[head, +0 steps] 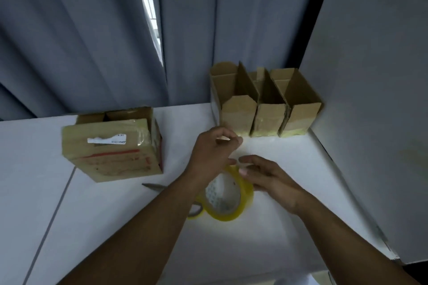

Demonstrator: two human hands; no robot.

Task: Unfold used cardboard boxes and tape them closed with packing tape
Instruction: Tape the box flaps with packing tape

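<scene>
White table (301, 164), left hand (212, 154) pinching tape end (222, 138), right hand (266, 176) gripping tape roll (228, 196)

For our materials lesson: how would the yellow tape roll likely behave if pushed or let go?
The tape roll is a ring leaning on edge, steadied by the right hand, so it would probably roll or flop flat. Its hollow core suggests it is light yet stiff. The glossy side may slide on the table.

Of the person only two bare forearms show, ending in the bare left hand (212, 152) and right hand (268, 176), uncovered down to the picture's lower edge.
</scene>
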